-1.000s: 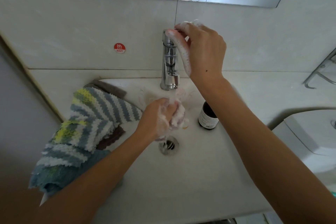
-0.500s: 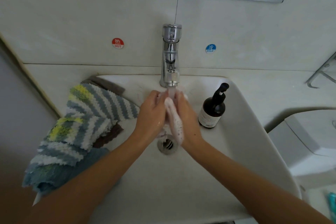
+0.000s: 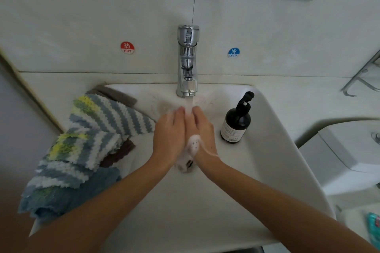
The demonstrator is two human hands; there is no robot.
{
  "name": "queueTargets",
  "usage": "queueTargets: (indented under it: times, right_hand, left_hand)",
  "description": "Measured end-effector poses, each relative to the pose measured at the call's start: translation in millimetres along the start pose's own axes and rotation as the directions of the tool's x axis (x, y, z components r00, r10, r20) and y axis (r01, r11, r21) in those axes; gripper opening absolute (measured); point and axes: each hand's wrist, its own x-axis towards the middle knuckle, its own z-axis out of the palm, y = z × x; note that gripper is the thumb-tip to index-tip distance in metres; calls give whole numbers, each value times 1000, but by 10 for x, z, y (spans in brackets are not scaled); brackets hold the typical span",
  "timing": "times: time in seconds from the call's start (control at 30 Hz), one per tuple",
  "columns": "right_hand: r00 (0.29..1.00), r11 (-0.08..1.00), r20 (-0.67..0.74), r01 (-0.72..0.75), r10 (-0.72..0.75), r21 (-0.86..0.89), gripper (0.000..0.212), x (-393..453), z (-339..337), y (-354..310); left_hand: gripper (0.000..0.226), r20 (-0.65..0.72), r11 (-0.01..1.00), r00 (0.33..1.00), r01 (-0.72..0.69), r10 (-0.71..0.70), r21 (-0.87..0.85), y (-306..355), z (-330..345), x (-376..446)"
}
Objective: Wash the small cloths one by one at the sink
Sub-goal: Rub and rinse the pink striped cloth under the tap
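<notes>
Both of my hands are together over the white sink (image 3: 273, 129), under the water running from the chrome tap (image 3: 187, 61). My left hand (image 3: 168, 135) and right hand (image 3: 202, 129) press palm to palm with the fingers straight and pointing at the tap. White foam (image 3: 194, 144) sits between the wrists and trails onto the right wrist. I cannot tell whether a cloth lies between the palms. A foamy whitish lump (image 3: 185, 163) lies over the drain just under the wrists. Several small cloths are heaped on the sink's left rim: striped ones (image 3: 96, 129), a brown one (image 3: 121, 150), a blue one (image 3: 67, 195).
A dark soap pump bottle (image 3: 236, 123) stands in the sink to the right of my hands. Hot and cold stickers flank the tap on the tiled wall. A white toilet tank (image 3: 349, 150) is at the right, with a metal rack (image 3: 362, 76) above it.
My right hand came down from the top of the tap and joined the left under the stream. The soapy cloth bunched in my left hand is no longer in sight.
</notes>
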Motion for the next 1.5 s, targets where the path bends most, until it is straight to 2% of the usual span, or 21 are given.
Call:
queueTargets:
  times: [0.03,0.13,0.2,0.27,0.4,0.5,0.57,0.63,0.83,0.97,1.07,1.13,1.2,1.27,1.33,1.5]
  right_hand:
    - [1000,999,-10,-28,28,-18,36,30,-8,-17]
    - [987,987,-14,-158,158,-10,36,100,-28,-53]
    - [966,964,-31,-253,256,84,34,133,-32,-54]
    - [950,937,-76,-282,303,204,35,155,-64,-66]
    - [948,901,-139,-218,287,374,35,187,-121,-100]
    - [965,945,-135,-182,224,271,34,132,-44,-75]
    - [982,975,-92,-150,167,167,30,80,6,-63]
    - [989,982,-42,-134,141,134,26,58,38,-51]
    - [979,957,75,-202,191,206,38,28,68,-79]
    - [972,939,88,-232,216,253,41,-9,40,-50]
    - [965,921,67,-261,253,290,52,5,-50,-52]
    - [960,907,45,-276,277,317,54,13,-84,-52]
    - [967,922,4,-245,255,301,46,16,-91,-45]
    - [972,936,-37,-214,233,280,32,21,-101,-26]
    - [978,944,-62,-176,201,279,23,34,-124,-1]
    - [991,955,-96,-65,97,290,18,52,-151,37]
  left_hand:
    - [32,2,996,997,-73,73,46,12,4,-20]
    - [33,-22,993,994,-103,104,50,51,5,-68]
    - [24,-3,993,994,-105,106,47,60,27,-112]
    - [14,29,995,995,-94,93,35,46,56,-141]
    - [29,72,995,996,-62,57,77,-1,69,-153]
    - [23,22,992,996,-91,90,86,11,66,-179]
    - [20,-38,984,990,-133,138,115,18,58,-169]
    - [19,-61,986,988,-138,145,96,36,37,-139]
    - [35,-65,993,992,-106,109,45,-13,14,-21]
    - [37,-40,989,992,-112,116,94,-41,11,-3]
    - [32,20,973,980,-201,200,112,21,15,-44]
    - [32,58,937,963,-268,262,222,59,29,-50]
    - [28,64,928,966,-258,250,270,68,37,-47]
    - [20,63,944,967,-255,247,211,66,34,-70]
    - [26,62,963,974,-225,218,148,66,33,-97]
    - [29,128,992,991,11,-28,127,116,18,-123]
